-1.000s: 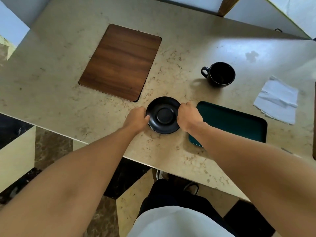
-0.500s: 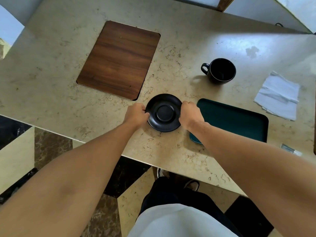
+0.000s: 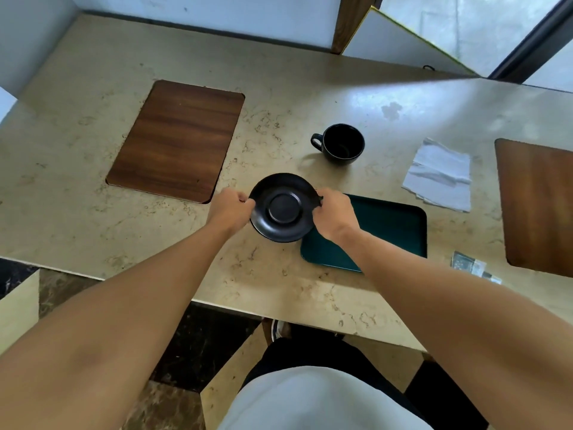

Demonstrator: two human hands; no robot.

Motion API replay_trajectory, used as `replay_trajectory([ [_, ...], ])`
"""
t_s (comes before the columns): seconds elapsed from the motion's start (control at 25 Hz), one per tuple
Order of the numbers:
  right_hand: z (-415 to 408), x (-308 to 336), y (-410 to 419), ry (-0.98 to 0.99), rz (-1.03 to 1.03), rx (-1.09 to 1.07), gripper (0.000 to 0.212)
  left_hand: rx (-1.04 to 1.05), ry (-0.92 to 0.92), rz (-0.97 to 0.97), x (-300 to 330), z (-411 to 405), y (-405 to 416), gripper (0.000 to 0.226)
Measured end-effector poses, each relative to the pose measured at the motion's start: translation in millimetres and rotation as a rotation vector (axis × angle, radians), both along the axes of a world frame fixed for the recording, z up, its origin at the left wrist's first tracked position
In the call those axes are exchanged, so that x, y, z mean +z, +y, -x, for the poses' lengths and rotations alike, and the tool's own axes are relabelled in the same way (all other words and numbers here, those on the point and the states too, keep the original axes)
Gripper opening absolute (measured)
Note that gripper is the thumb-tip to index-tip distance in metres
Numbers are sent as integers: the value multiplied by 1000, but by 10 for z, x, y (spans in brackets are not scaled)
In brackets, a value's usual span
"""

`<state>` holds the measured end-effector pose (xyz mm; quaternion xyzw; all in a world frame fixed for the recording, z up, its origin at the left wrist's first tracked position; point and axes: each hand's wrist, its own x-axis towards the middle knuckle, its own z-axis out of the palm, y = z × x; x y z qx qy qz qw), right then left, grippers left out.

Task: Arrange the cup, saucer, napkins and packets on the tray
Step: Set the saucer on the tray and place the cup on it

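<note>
A black saucer point(image 3: 283, 207) is held by its rim between both hands, its right edge overlapping the left end of the dark green tray point(image 3: 390, 225). My left hand point(image 3: 231, 207) grips the saucer's left edge and my right hand point(image 3: 333, 212) grips its right edge. A black cup point(image 3: 342, 144) stands upright on the counter behind the saucer and tray. White napkins point(image 3: 440, 175) lie to the right of the cup. Small packets point(image 3: 471, 265) lie on the counter to the right of the tray's near corner.
A wooden inset panel point(image 3: 176, 141) lies flush in the beige stone counter point(image 3: 93, 218) at the left, another wooden panel point(image 3: 539, 206) at the far right. The counter's near edge runs below my forearms. A wall and window frame stand behind.
Both hands have moved the saucer to the right, and it now overlaps the tray's left end. The camera has tilted, showing more of the right side.
</note>
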<state>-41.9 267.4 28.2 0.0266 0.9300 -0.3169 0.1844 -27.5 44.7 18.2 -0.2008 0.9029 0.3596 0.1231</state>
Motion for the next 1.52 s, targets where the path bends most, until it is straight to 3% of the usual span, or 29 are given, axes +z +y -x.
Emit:
replay_trajectory([
  [0.16,2,-8,426,3,65,-42,21,79,2,-108,96,-22,377,20],
  [0.6,-18,-142,1038,0,138,-83,39,76,-92,-160,87,-136,970,11],
  [1.52,-21,-436,1166,-44,52,-120,44,-92,-194,-155,-419,107,936,14],
])
